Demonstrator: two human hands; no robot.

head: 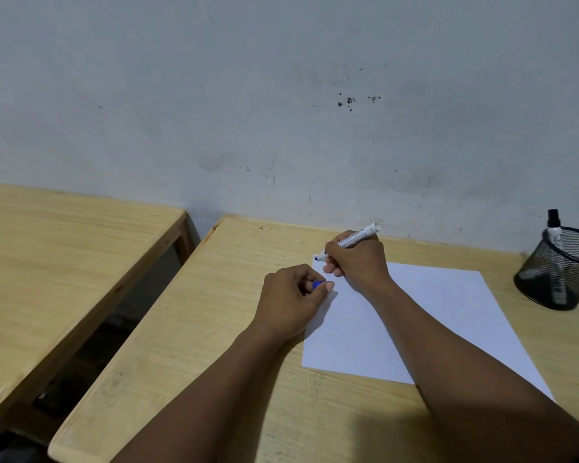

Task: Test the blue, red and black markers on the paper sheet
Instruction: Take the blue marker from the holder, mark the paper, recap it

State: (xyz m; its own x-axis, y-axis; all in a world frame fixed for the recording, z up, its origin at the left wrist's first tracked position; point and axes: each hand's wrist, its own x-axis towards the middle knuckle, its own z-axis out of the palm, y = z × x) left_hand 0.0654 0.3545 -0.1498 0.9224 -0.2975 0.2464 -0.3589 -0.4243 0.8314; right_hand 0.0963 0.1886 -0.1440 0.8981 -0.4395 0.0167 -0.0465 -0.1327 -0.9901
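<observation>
A white paper sheet [415,315] lies on the wooden table [214,329]. My right hand [358,259] grips a white-barrelled marker [355,240], its tip touching the sheet's far left corner beside a small dark blue mark [316,258]. My left hand [291,299] rests at the sheet's left edge, fingers closed around a blue cap [318,285]. Red and black markers cannot be told apart here; a black-capped one [554,222] sticks up from the mesh cup.
A black mesh pen cup [559,272] stands at the table's right, holding markers. A second wooden table [64,262] sits to the left across a gap. A grey wall [281,111] runs right behind both.
</observation>
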